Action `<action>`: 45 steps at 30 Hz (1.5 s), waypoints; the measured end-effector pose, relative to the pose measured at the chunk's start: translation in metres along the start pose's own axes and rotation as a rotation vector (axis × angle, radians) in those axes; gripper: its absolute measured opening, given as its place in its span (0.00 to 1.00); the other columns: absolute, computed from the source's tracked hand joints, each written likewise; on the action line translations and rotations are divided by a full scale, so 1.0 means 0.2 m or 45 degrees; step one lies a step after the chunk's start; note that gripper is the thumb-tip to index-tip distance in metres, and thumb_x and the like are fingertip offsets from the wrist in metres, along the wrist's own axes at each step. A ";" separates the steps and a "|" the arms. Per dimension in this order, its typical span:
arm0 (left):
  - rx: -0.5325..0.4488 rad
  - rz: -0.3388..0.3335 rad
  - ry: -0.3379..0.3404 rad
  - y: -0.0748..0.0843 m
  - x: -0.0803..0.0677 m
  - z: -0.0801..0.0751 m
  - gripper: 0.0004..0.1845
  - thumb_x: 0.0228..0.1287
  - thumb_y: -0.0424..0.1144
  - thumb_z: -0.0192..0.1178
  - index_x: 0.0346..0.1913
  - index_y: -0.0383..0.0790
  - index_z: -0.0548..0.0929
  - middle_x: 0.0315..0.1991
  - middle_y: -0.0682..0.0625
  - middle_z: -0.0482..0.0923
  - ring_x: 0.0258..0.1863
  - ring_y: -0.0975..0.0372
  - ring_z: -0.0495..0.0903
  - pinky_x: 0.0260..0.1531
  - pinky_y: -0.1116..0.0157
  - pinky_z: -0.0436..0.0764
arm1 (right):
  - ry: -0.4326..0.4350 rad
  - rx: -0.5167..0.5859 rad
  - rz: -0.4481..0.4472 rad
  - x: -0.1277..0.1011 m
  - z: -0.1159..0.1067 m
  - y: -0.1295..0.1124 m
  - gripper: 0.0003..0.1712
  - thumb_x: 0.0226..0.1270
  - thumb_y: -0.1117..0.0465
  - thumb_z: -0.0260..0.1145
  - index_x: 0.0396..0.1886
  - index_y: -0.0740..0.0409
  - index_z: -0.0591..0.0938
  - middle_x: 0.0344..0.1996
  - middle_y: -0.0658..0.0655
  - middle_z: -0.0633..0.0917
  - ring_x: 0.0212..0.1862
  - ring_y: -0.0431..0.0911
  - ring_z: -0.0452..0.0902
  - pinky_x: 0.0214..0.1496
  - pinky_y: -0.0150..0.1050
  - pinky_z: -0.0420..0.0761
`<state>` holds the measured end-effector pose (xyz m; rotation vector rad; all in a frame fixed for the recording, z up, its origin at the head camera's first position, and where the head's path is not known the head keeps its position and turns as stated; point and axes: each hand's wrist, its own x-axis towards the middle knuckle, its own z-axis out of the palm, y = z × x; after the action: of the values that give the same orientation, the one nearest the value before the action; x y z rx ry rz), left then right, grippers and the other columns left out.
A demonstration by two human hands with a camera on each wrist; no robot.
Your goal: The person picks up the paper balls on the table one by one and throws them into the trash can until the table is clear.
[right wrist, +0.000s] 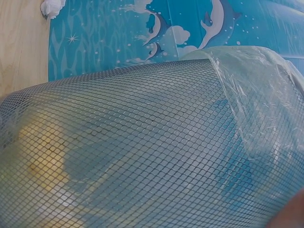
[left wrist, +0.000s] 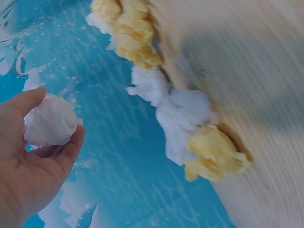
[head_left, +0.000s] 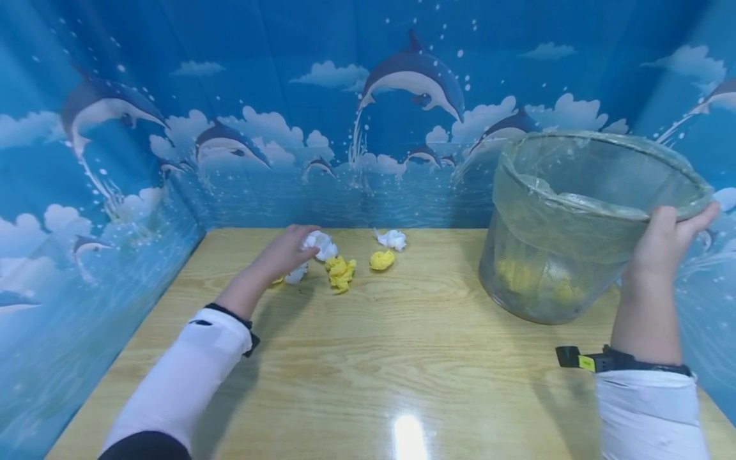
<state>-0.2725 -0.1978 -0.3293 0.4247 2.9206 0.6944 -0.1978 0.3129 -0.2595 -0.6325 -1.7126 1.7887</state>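
Note:
My left hand (head_left: 287, 251) holds a crumpled white paper ball (left wrist: 51, 121) between curled fingers and thumb, over the far left of the table. Close by lie a crumpled yellow paper ball (head_left: 340, 273) and other white and yellow ones, partly hidden behind the hand in the head view. My right hand (head_left: 661, 246) grips the rim of a mesh wastebasket (head_left: 563, 236), which leans to the right. A thin translucent bag (right wrist: 266, 95) lines it and folds over the rim. Yellow crumpled paper (right wrist: 45, 149) shows through the mesh, low inside.
Further right on the table (head_left: 368, 358) lie a rounder yellow paper ball (head_left: 382, 260) and a white one (head_left: 392, 239), near the back edge. A blue curtain (head_left: 287, 128) printed with dolphins stands behind the table and along both sides.

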 end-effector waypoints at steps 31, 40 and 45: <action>-0.376 0.311 0.329 0.86 0.37 -0.02 0.29 0.71 0.47 0.55 0.73 0.54 0.63 0.73 0.51 0.61 0.72 0.57 0.59 0.69 0.55 0.65 | 0.021 -0.003 -0.012 -0.02 0.00 0.00 0.40 0.75 0.53 0.36 0.75 0.34 0.25 0.74 0.35 0.26 0.72 0.27 0.19 0.71 0.25 0.26; -0.412 0.439 0.235 1.07 0.43 -0.06 0.29 0.72 0.51 0.53 0.73 0.58 0.61 0.73 0.56 0.59 0.73 0.64 0.57 0.69 0.61 0.65 | 0.017 0.017 -0.015 -0.01 0.00 0.01 0.40 0.75 0.54 0.36 0.75 0.34 0.25 0.74 0.35 0.27 0.72 0.27 0.19 0.71 0.25 0.26; -0.443 0.461 0.188 1.20 0.47 -0.09 0.29 0.74 0.51 0.50 0.75 0.57 0.58 0.73 0.54 0.60 0.69 0.64 0.63 0.62 0.67 0.71 | 0.006 0.027 -0.044 -0.01 0.00 0.02 0.40 0.76 0.54 0.36 0.75 0.33 0.25 0.74 0.34 0.29 0.72 0.26 0.21 0.71 0.24 0.27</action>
<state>-0.3068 0.0271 -0.2083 0.9026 2.7904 1.3053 -0.1974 0.3119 -0.2633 -0.5937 -1.6894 1.7778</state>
